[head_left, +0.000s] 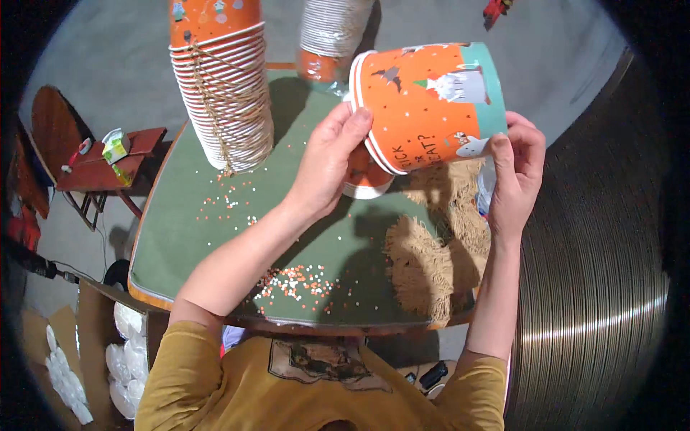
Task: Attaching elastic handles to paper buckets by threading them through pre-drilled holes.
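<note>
Tilted on its side above the table, an orange paper bucket [424, 90] with a teal band and Halloween figures is held between my two hands. Its white rim looks doubled, so a second one may be nested in it; I cannot tell. My left hand [330, 154] grips the rim end, thumb on the outside. Around the teal base end closes my right hand [521, 158], thumb on the printed wall. Beneath the held bucket, another orange paper bucket [369, 176] with a white rim shows in part on the table, mostly hidden behind my left hand and the held one.
A tall stack of white-rimmed orange buckets [223, 93] with twine down its side stands at the table's far left. Behind is a plastic-wrapped stack [334, 29]. Tan twine bundles [424, 266] lie at right. Orange and white punched dots [298, 281] litter the green tabletop [180, 251].
</note>
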`<move>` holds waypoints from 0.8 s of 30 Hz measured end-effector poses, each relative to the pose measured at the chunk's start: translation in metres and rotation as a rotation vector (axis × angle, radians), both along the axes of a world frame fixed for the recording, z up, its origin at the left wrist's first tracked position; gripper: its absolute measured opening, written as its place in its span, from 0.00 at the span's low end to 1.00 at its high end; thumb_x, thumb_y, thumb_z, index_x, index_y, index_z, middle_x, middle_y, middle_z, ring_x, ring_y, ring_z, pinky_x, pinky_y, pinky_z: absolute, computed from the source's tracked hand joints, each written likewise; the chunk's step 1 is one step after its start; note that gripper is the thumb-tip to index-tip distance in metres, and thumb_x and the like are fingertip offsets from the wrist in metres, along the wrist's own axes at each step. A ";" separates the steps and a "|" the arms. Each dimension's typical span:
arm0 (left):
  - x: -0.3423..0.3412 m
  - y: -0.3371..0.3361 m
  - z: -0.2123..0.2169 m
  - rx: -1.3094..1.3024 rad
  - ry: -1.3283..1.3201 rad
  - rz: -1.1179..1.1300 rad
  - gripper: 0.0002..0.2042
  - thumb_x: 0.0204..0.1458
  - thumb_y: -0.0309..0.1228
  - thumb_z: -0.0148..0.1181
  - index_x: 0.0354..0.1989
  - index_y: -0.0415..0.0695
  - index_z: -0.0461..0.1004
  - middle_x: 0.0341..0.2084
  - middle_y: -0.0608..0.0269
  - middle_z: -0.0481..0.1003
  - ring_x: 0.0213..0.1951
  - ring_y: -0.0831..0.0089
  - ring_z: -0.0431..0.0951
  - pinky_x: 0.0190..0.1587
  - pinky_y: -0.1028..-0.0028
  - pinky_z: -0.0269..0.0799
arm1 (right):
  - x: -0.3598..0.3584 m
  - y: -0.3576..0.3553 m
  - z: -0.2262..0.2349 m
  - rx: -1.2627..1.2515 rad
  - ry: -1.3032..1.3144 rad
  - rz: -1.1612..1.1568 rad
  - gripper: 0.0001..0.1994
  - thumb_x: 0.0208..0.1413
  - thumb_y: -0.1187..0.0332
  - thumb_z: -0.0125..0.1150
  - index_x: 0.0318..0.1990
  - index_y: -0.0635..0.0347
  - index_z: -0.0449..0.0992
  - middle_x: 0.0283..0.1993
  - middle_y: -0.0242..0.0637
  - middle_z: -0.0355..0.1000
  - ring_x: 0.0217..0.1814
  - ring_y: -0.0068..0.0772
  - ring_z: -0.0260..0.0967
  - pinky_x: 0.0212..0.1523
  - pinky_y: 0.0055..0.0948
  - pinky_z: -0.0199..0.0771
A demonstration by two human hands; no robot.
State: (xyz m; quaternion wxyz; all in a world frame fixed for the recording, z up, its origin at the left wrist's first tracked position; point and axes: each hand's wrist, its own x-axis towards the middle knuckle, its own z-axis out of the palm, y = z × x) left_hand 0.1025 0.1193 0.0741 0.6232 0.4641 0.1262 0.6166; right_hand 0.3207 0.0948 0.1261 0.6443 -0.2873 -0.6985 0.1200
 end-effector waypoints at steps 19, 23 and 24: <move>-0.024 -0.040 0.062 -0.012 0.256 0.603 0.15 0.61 0.38 0.49 0.45 0.36 0.70 0.36 0.60 0.74 0.39 0.76 0.75 0.43 0.78 0.70 | 0.035 -0.039 -0.080 -0.124 0.622 0.170 0.05 0.62 0.69 0.52 0.44 0.54 0.67 0.48 0.31 0.67 0.51 0.26 0.65 0.56 0.34 0.64; -0.114 -0.025 0.047 0.115 0.187 0.818 0.13 0.60 0.34 0.50 0.42 0.36 0.74 0.32 0.70 0.73 0.32 0.82 0.70 0.34 0.80 0.65 | 0.057 -0.040 -0.122 -0.325 0.968 0.179 0.08 0.61 0.69 0.52 0.47 0.55 0.66 0.50 0.33 0.69 0.52 0.29 0.66 0.57 0.38 0.69; -0.114 -0.035 0.042 0.109 0.238 0.916 0.13 0.61 0.34 0.49 0.42 0.35 0.73 0.32 0.69 0.72 0.32 0.83 0.69 0.34 0.81 0.64 | 0.073 -0.036 -0.146 -0.431 1.047 0.154 0.11 0.61 0.68 0.53 0.49 0.56 0.67 0.50 0.35 0.69 0.53 0.30 0.67 0.58 0.40 0.69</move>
